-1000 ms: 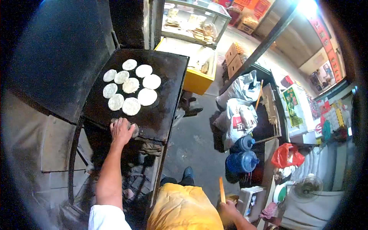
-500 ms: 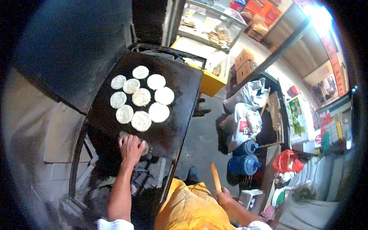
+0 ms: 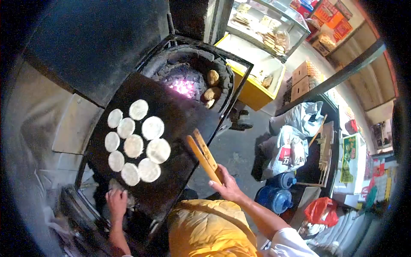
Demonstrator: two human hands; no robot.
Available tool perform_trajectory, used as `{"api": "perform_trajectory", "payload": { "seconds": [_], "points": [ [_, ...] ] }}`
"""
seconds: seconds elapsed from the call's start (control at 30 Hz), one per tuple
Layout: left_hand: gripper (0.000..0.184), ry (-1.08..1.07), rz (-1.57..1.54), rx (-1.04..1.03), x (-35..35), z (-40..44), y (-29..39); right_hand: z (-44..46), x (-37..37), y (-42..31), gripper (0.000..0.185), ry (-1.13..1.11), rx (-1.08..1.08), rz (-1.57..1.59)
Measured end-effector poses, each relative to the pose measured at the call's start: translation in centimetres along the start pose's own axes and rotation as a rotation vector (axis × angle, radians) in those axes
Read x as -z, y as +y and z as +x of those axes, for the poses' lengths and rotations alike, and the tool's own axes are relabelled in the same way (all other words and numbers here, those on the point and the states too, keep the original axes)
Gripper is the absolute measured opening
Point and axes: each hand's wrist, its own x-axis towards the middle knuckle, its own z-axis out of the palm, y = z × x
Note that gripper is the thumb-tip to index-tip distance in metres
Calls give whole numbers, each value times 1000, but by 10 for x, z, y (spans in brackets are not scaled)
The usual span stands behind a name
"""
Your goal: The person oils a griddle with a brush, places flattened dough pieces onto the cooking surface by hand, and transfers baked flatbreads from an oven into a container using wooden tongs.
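Observation:
Several pale round flatbreads lie on a dark griddle plate. My left hand is closed on a greyish cloth at the plate's near left edge. In my right hand is a pair of wooden tongs, pointing up and left over the plate's right edge, with their tips slightly apart. Beyond the plate, a round oven opening shows glowing coals. Browned breads sit along its right inner wall.
A yellow box and a glass display case stand at the back. To the right are white sacks, blue water bottles and a red bag. A metal post slants across the upper right.
The plate with its flatbreads has shifted toward me and left, uncovering the oven opening with coals. My left hand moved with its near edge. My right hand has raised the tongs over the plate's edge.

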Motion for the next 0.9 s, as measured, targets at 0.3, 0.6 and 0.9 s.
{"api": "perform_trajectory", "payload": {
  "seconds": [0.3, 0.6, 0.9],
  "points": [
    [33, 376, -341, 909, -25, -144, 33, -51, 188, 92, 78, -48, -184, -65],
    [29, -310, -658, 1005, -138, -300, 278, 81, 269, -13, 81, -67, 168, -174],
    [41, -476, -1251, 1112, -265, -229, 300, 229, 285, -91, 51, -28, 179, -974]
  ]
}}
